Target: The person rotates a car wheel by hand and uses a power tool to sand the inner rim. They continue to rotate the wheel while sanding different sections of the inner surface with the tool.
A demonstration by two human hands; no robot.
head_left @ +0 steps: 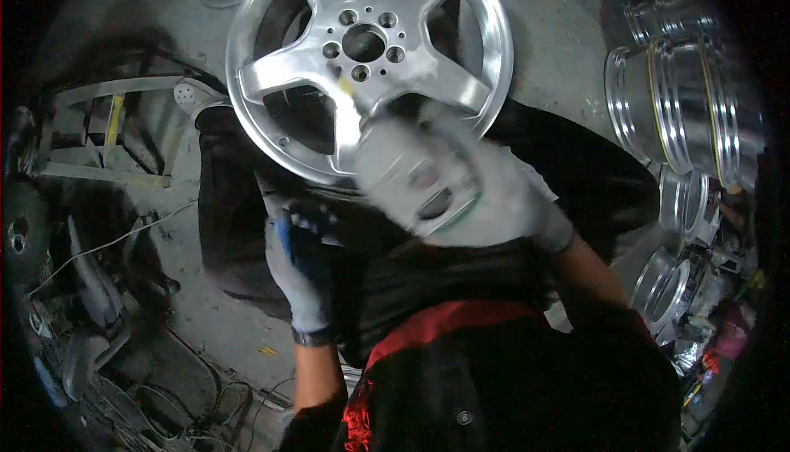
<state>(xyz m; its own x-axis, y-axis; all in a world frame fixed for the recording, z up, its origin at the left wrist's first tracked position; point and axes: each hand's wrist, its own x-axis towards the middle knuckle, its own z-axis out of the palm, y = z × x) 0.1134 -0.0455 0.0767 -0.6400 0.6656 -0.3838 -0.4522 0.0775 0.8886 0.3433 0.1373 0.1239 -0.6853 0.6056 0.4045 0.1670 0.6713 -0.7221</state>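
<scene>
Right hand [473,184] blurring over wheel's [276,135] near edge, left hand [298,279] hovering by lap's [428,275] left edge; we're not making out either grip. Wheel facing up beyond lap; fast hand slipping, we're risking scuffed spoke [448,83].

Grey, scuffed floor [547,53]; metal frame [107,174] at left; cables [216,382] lower left; rims [679,98] crowding the right edge.
</scene>
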